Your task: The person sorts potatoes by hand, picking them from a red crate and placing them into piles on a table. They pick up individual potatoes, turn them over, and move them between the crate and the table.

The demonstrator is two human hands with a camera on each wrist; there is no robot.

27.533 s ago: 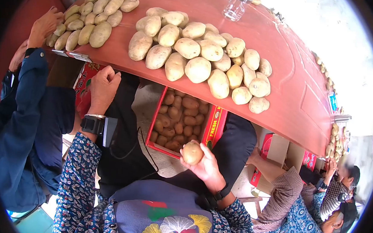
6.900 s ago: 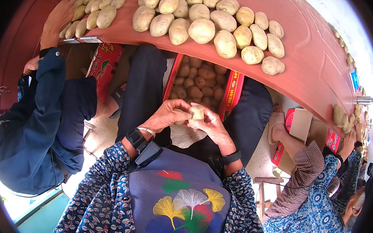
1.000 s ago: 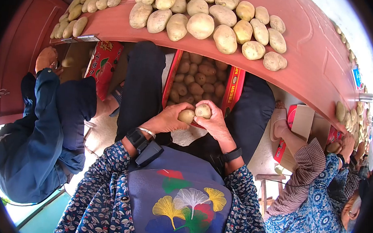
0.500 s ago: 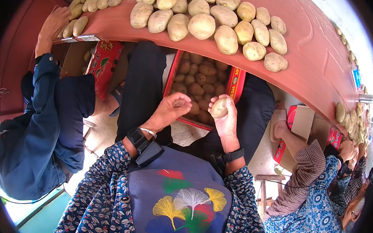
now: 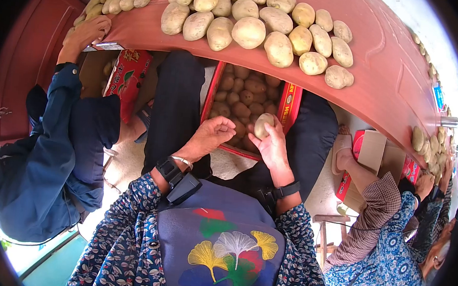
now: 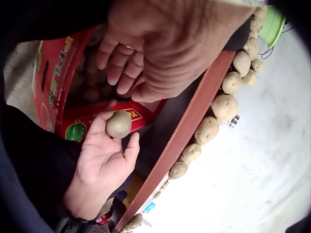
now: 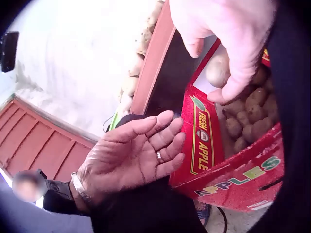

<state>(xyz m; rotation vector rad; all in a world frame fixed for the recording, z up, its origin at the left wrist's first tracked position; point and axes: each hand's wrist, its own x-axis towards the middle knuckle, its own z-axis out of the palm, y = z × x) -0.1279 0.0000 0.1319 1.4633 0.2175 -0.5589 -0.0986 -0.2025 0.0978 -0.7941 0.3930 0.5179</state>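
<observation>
Below the bench (image 5: 378,102) edge, a red carton (image 5: 290,102) holds many loose potatoes (image 5: 245,97). Right grip (image 5: 274,147) is clamped on one pale potato (image 5: 263,125) by the carton's near end; left grip (image 5: 205,136) is slack, just beside it.

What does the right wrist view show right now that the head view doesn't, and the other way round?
Only the right wrist view shows the ring on the left hand and the coloured APPLES lettering along the red box.

Only the head view shows the ginkgo-leaf print on the wearer's front, the wooden stool and the cardboard box off to the right.

Both show the right hand holding a potato, the left hand with nothing in it, the red box of potatoes, and more potatoes on the tabletop.
</observation>
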